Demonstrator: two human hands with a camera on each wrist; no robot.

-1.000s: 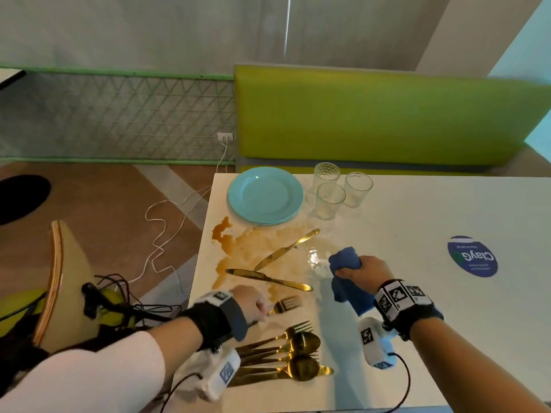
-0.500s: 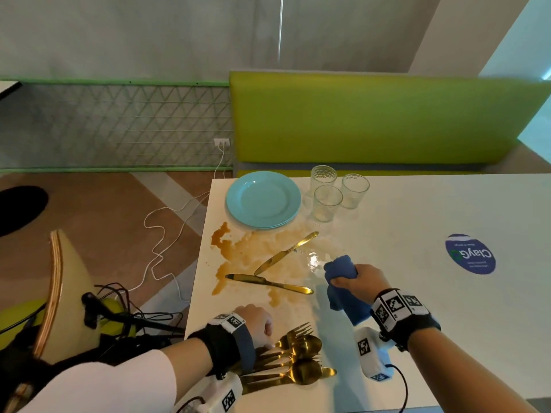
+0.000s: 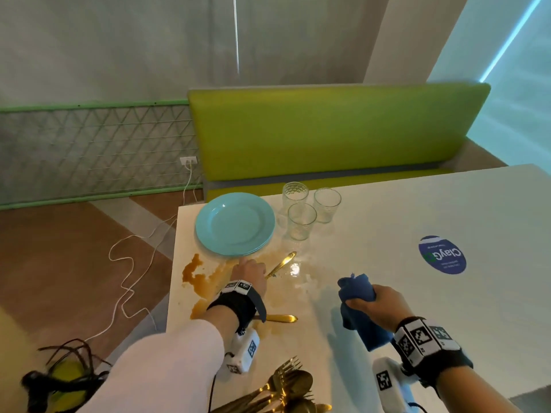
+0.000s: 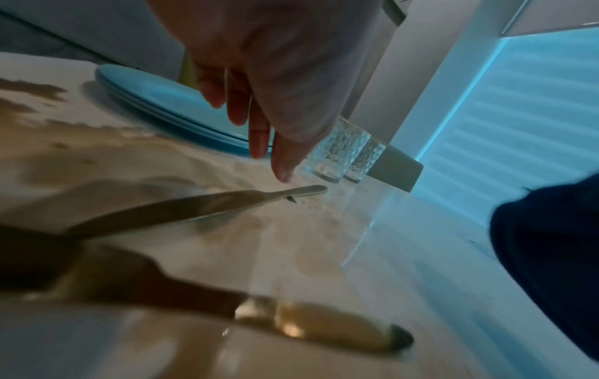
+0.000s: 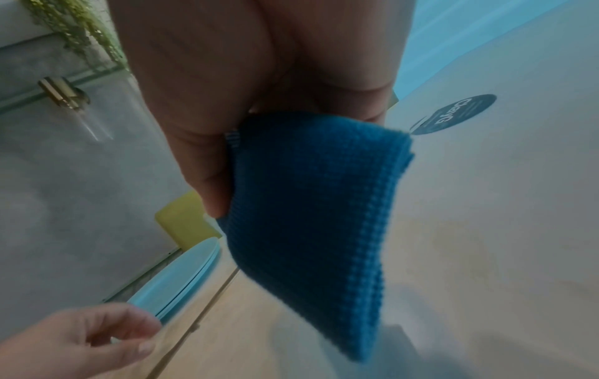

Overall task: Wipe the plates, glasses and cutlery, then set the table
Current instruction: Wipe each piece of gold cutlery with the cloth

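— Since a second ago, left hand (image 3: 250, 274) has left the forks (image 3: 286, 380) for the plates (image 3: 235, 225)?
— Yes; fingers (image 4: 259, 133) loosely extended, empty; nearer knife (image 3: 280, 318) half hidden under its wrist — right hand (image 3: 377, 305) grips the blue cloth (image 3: 357, 311) above the tabletop (image 3: 387, 234).

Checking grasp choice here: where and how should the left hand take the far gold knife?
Judging by its pose, grip the far gold knife by its narrow handle end nearest the glasses, from above: it lies flat in the brown spill, and the left hand hovers open there.
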